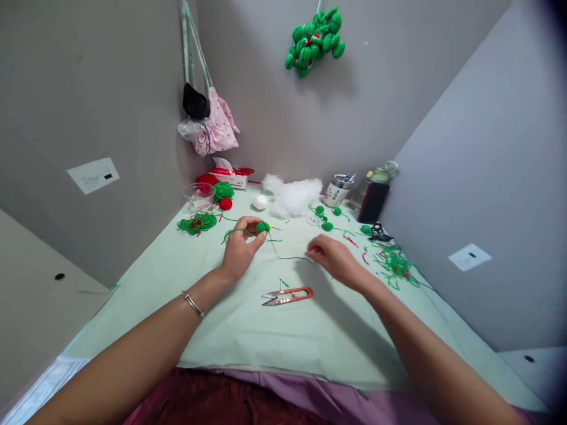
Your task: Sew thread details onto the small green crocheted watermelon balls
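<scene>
My left hand [241, 247] is closed round a small green crocheted piece [263, 227], held between thumb and fingers above the table. A thin pointed thing with a yellow part [271, 226] sticks out to the right of that piece; whether it is a hook or a needle I cannot tell. From the piece a dark thread [290, 258] runs slackly to my right hand [330, 255], whose fingers are pinched together at its end. Orange-handled thread snips [289, 296] lie on the table below and between both hands, with a short green yarn scrap beside them.
White stuffing [295, 198] lies at the back, with a white ball [259, 202] beside it. Green and red yarn, a plastic tub [199, 198] and a tissue box [230, 177] stand left. Rightward are small green pieces, a pen tin [337, 192], a phone [374, 202] and yarn scraps [396, 262].
</scene>
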Available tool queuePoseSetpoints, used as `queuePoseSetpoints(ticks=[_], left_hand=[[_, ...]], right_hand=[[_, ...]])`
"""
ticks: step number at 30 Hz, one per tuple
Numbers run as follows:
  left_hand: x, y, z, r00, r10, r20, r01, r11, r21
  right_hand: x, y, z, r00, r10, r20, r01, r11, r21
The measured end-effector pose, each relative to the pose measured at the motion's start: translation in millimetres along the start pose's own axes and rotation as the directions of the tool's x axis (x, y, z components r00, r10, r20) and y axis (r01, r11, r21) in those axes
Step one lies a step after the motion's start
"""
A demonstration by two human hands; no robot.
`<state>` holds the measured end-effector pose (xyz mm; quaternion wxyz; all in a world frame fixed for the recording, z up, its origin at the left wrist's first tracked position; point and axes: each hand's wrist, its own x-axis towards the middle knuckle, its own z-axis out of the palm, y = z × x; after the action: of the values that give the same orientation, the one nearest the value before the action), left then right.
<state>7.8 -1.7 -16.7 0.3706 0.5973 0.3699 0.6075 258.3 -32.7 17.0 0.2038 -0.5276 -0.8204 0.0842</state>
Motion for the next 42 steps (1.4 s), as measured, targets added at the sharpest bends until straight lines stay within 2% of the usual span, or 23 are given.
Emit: queuePoseSetpoints(ticks=[3,6,9,11,13,14,15,16,18,20,22,23,25,27,29,31,32,34,36,37,38,40,42], left_hand=[[1,-1,-0.8,1.000,0.002,0.001,-0.002,1.000,0.017],[3,-1,-3.3,1.000,-0.002,-0.002,0.002,1.000,0.007],[4,0,-4.9,1.000,-0.005,-0.001,0.005,1.000,-0.001],[4,1,-4.7,1.000,-0.008,0.002,0.008,1.000,-0.004],[2,2,-3.4,1.000,-0.011,0.015,0.012,1.000,-0.009],[0,3,-2.5,1.000,-0.010,0.025,0.010,1.000,-0.012],[-1,3,-1.4,0.999,-0.004,0.036,0.005,1.000,-0.012],[-3,3,-0.4,0.999,0.004,0.047,-0.004,1.000,-0.008],[-5,1,1.3,0.998,0.020,0.061,-0.020,1.000,0.007],[-5,0,1.8,0.998,0.024,0.062,-0.025,0.999,0.021],[-4,0,1.1,0.999,0.025,0.036,-0.025,1.000,0.014],[-3,2,0.4,0.999,0.031,0.010,-0.031,1.000,0.001],[-2,9,-0.9,0.997,0.057,-0.056,-0.059,0.998,-0.029],[-2,17,-1.7,0.989,0.095,-0.109,-0.100,0.994,-0.038],[-3,23,-1.8,0.983,0.134,-0.124,-0.138,0.990,-0.021],[-6,26,-1.3,0.982,0.168,-0.084,-0.170,0.985,-0.015],[-7,26,-1.0,0.983,0.175,-0.052,-0.176,0.984,-0.009],[-10,24,-0.5,0.984,0.176,0.009,-0.176,0.984,0.009],[-11,22,-0.3,0.985,0.168,0.051,-0.170,0.985,0.034],[-12,21,-0.1,0.984,0.167,0.063,-0.170,0.984,0.045],[-12,21,0.0,0.983,0.170,0.071,-0.174,0.983,0.054],[-14,22,0.9,0.978,0.189,0.086,-0.196,0.978,0.071],[-16,23,2.5,0.972,0.209,0.105,-0.218,0.973,0.081]], right_hand=[[8,-40,33,0.987,-0.129,0.099,0.112,0.980,0.162],[4,-43,48,0.974,-0.187,0.131,0.144,0.948,0.284],[-13,0,34,0.992,-0.043,0.119,0.019,0.980,0.197],[-30,42,10,0.989,0.120,0.081,-0.126,0.990,0.069],[-49,78,-19,0.978,0.207,0.006,-0.207,0.978,-0.029],[-58,90,-33,0.967,0.246,-0.067,-0.252,0.962,-0.102],[-65,97,-44,0.942,0.277,-0.189,-0.321,0.908,-0.270],[-70,98,-52,0.923,0.289,-0.252,-0.370,0.845,-0.387],[-76,81,-55,0.928,0.265,-0.263,-0.367,0.776,-0.513],[-74,47,-40,0.967,0.191,-0.167,-0.250,0.831,-0.496],[-66,6,-14,0.999,0.036,-0.012,-0.037,0.925,-0.379],[-61,-12,0,0.995,-0.061,0.078,0.083,0.944,-0.321],[-45,-35,27,0.942,-0.242,0.231,0.296,0.925,-0.237],[-22,-40,44,0.898,-0.340,0.278,0.410,0.877,-0.251],[5,-30,47,0.935,-0.279,0.219,0.344,0.861,-0.375],[28,-17,34,0.988,-0.124,0.087,0.150,0.877,-0.457],[35,-12,23,0.999,-0.053,0.008,0.051,0.892,-0.449],[37,-9,-8,0.998,0.022,-0.060,-0.040,0.951,-0.307],[24,-12,-44,0.999,0.006,0.054,-0.005,1.000,-0.025],[15,-14,-62,0.992,-0.010,0.127,-0.009,0.989,0.147],[5,-16,-77,0.993,-0.025,0.112,-0.012,0.949,0.314],[-10,-17,-97,0.993,-0.004,-0.119,0.078,0.774,0.628],[-16,-17,-97,0.934,0.134,-0.332,0.178,0.633,0.754]])
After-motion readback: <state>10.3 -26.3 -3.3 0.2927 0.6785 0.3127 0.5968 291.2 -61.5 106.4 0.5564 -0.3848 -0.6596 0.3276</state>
